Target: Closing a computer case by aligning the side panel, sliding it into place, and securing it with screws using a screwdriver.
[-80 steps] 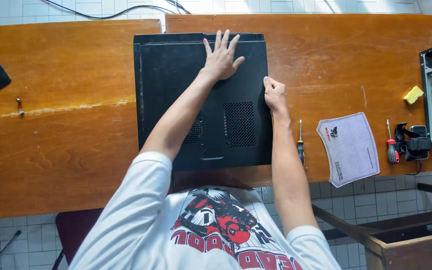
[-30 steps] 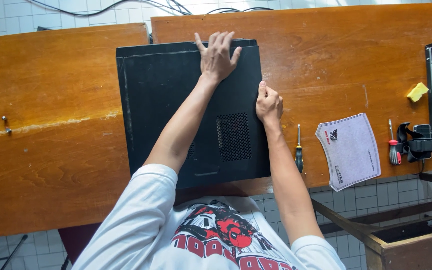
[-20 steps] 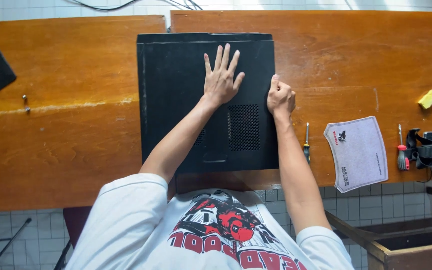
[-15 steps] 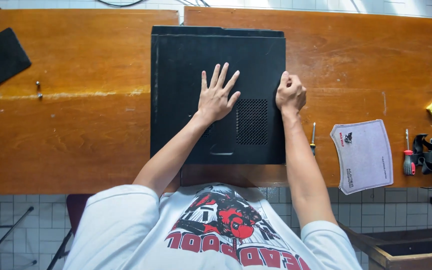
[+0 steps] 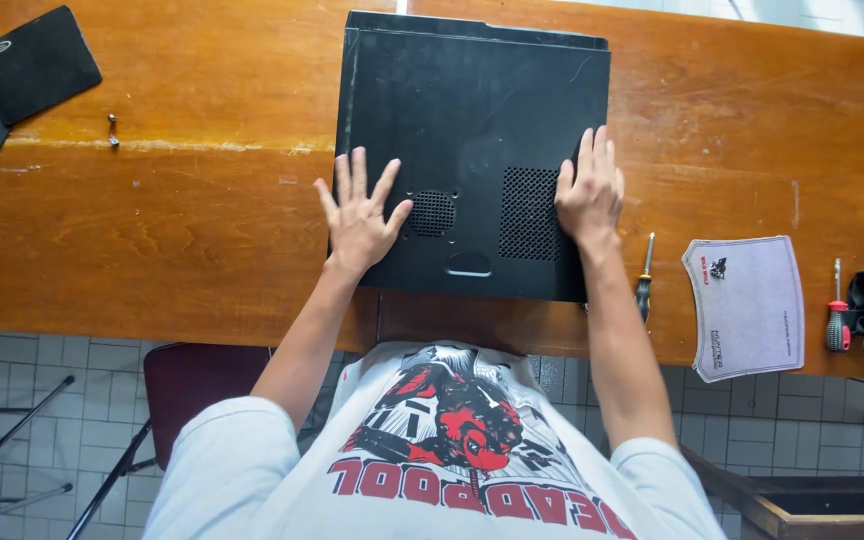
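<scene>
On the wooden table (image 5: 152, 230), both palms are lying flat, fingers spread: left hand (image 5: 360, 218) and right hand (image 5: 588, 190) pressing the black computer case (image 5: 472, 120), gripping nothing; even pressure is keeping it square.

- A repair workshop is suggested by a worn wooden bench (image 5: 152, 230) set over a tiled floor (image 5: 42, 400).
- A black computer case (image 5: 472, 150) is laid flat on it.
- Screwdrivers (image 5: 644, 275) and a loose screw (image 5: 111, 128) are seen alongside.
</scene>
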